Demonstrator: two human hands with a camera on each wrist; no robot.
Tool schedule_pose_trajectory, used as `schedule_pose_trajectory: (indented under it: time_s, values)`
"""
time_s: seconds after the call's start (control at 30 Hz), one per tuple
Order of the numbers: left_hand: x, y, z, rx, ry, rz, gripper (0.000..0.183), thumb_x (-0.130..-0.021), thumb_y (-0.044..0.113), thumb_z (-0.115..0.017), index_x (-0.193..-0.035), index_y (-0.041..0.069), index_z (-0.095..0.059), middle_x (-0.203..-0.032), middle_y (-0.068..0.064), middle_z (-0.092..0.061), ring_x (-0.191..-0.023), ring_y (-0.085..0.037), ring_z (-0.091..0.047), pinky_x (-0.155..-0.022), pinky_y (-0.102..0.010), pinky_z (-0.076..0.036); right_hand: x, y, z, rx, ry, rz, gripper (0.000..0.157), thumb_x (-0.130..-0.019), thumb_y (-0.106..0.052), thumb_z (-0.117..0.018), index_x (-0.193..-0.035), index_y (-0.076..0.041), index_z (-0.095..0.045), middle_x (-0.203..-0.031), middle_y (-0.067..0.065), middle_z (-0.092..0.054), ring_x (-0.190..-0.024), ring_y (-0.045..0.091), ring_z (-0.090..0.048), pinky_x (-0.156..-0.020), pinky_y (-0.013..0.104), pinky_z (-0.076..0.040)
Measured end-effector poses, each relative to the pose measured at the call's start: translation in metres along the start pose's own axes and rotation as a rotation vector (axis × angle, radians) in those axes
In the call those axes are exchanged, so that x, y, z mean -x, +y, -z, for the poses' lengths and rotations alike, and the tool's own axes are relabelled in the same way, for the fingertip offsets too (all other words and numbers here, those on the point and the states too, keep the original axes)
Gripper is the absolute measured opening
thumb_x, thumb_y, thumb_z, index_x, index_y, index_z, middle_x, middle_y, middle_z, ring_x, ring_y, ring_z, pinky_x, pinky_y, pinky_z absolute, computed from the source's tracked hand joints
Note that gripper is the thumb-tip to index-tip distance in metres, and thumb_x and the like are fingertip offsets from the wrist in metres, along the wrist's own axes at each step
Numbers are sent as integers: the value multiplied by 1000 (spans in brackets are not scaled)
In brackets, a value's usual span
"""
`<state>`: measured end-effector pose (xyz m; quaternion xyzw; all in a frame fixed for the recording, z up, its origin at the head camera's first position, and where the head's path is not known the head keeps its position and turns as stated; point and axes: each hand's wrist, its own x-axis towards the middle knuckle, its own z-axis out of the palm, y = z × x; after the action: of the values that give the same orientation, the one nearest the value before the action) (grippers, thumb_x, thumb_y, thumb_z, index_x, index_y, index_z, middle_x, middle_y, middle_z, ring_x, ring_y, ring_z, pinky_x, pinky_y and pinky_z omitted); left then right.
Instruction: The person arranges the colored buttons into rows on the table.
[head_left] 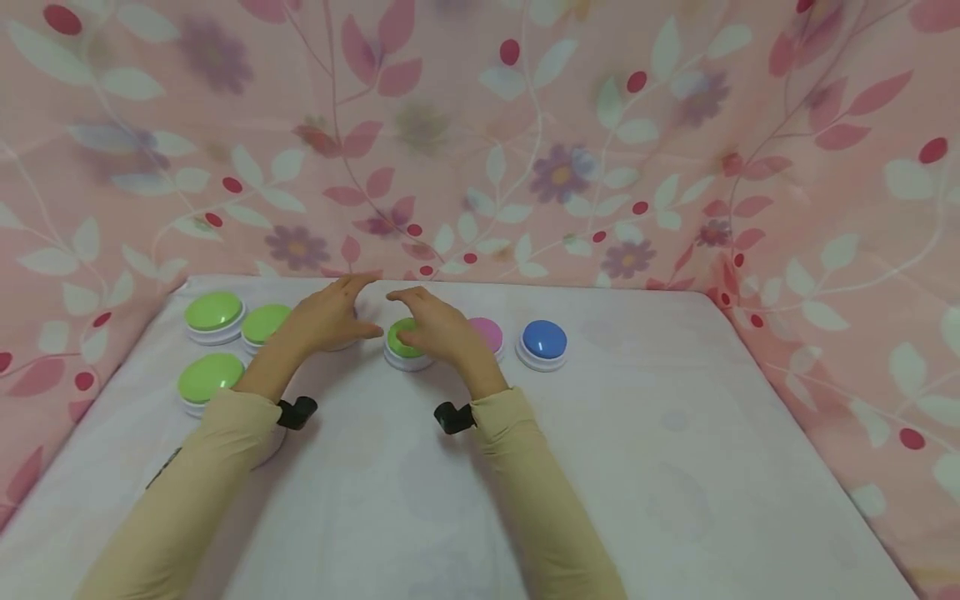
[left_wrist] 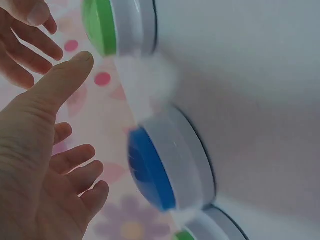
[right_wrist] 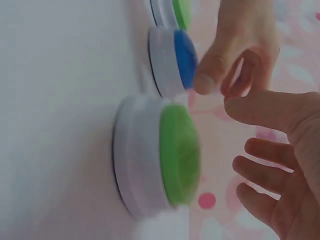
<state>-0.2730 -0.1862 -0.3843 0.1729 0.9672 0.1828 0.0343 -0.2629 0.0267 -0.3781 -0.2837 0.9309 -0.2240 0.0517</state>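
Observation:
My left hand (head_left: 327,318) hovers above a push button with a white base, mostly hidden in the head view. The left wrist view shows its blue dome (left_wrist: 150,170), apart from my fingers. My right hand (head_left: 442,329) is held over a green push button (head_left: 397,343), its thumb overlapping the dome in the head view. In the right wrist view a gap lies between that green dome (right_wrist: 181,155) and my fingers. Both hands have loosely bent fingers with nothing in them, and their fingertips point toward each other.
Right of my right hand stand a pink button (head_left: 490,335) and a blue button (head_left: 545,340). Green buttons (head_left: 213,311) (head_left: 267,322) (head_left: 210,377) are grouped at left. A white base (head_left: 272,447) shows partly behind my left sleeve. Floral cloth (head_left: 480,150) surrounds the white table (head_left: 660,467).

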Motion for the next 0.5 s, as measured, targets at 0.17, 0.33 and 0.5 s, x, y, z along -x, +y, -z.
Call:
schedule_pose_trajectory:
  time_s: [0.17, 0.33, 0.5]
  values:
    - [10, -25, 5, 8, -15, 31, 93, -82, 41, -79, -153, 7, -28, -151, -31, -33, -127, -54, -45, -97, -69, -40, -16, -26, -22, 130, -53, 52, 59, -93, -25, -69, -148, -22, -45, -146, 1, -48, -127, 17, -55, -99, 35, -50]
    - [17, -45, 8, -5, -52, 62, 100, -80, 48, -78, -153, 2, -26, -148, -35, -34, -130, -54, -40, -100, -69, -37, -25, -44, -37, 215, -81, 85, 63, -93, -25, -68, -150, -20, -42, -145, 4, -51, -126, 22, -55, -100, 32, -49]
    - [20, -55, 10, -22, -103, 81, 101, -80, 52, -77, -153, 4, -27, -148, -34, -35, -131, -61, -33, -99, -74, -34, -29, -52, -47, 225, -85, 45, 70, -93, -26, -69, -154, -21, -35, -149, 5, -48, -131, 26, -51, -109, 35, -42]
